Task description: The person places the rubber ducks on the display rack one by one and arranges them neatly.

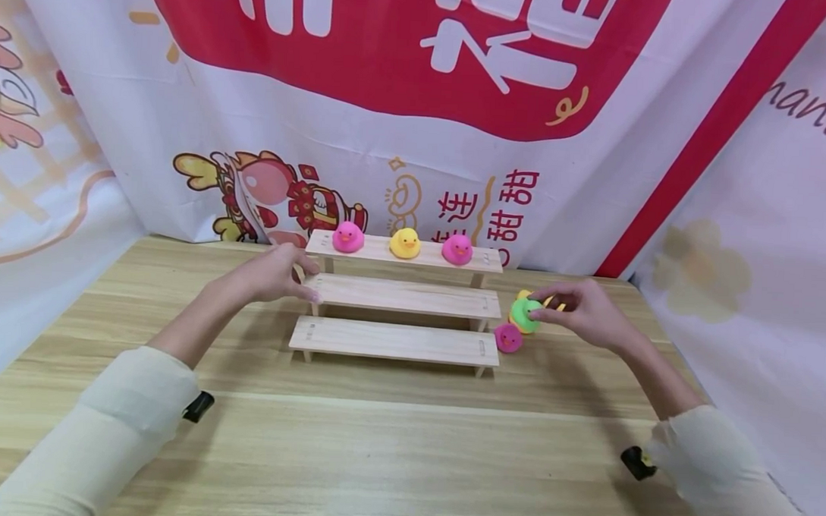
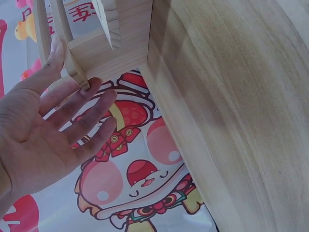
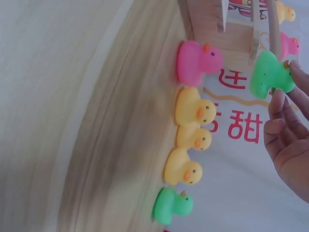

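My right hand pinches a green rubber duck between thumb and fingertips, holding it up beside the right end of a three-tier wooden shelf. At the other end, my left hand grips the middle board, thumb and index finger at its edge while the other fingers stay loosely spread. A pink duck, a yellow duck and another pink duck sit along the top board.
On the wooden table, to the shelf's right, stand a pink duck, a yellow duck with more yellow ones in a row, and a second green duck. A printed cloth hangs close behind the shelf.
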`<state>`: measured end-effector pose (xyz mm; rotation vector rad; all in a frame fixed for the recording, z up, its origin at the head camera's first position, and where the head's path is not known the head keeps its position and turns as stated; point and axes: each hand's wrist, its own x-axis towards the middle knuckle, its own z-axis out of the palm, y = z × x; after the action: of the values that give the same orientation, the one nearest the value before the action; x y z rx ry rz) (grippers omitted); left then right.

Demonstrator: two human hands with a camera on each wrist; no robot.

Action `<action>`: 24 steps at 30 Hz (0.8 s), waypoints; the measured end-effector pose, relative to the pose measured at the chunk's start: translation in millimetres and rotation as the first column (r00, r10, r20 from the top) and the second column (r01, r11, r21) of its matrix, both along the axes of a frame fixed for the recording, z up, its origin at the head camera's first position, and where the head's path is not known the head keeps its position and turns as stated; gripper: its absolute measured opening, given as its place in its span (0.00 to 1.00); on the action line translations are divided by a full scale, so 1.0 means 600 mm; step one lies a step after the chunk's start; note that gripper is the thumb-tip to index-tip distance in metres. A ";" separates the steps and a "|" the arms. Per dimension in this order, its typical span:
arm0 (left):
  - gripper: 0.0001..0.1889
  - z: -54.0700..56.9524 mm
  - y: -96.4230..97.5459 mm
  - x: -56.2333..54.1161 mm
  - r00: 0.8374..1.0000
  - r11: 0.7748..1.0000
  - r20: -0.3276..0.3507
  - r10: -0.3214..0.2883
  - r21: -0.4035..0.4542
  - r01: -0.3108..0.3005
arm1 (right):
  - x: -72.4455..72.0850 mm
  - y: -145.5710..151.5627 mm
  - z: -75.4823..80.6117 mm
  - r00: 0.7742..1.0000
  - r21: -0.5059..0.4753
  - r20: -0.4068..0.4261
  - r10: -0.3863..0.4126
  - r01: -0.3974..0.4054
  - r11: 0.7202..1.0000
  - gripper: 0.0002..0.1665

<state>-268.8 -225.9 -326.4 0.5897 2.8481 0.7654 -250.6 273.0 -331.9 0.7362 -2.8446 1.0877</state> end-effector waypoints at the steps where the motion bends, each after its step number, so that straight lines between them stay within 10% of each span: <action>1: 0.27 0.000 0.001 0.000 1.000 1.000 -0.001 0.000 -0.001 0.000 | 0.000 -0.002 0.001 1.000 -0.004 0.003 0.004 -0.004 1.000 0.16; 24: 0.28 0.000 0.002 -0.004 1.000 1.000 -0.007 -0.004 -0.020 0.004 | -0.009 -0.079 0.026 0.993 -0.052 0.003 0.117 -0.116 0.992 0.15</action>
<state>-271.1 -224.9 -326.4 0.5966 2.8570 0.7341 -256.1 225.3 -316.2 0.9070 -2.7977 1.1740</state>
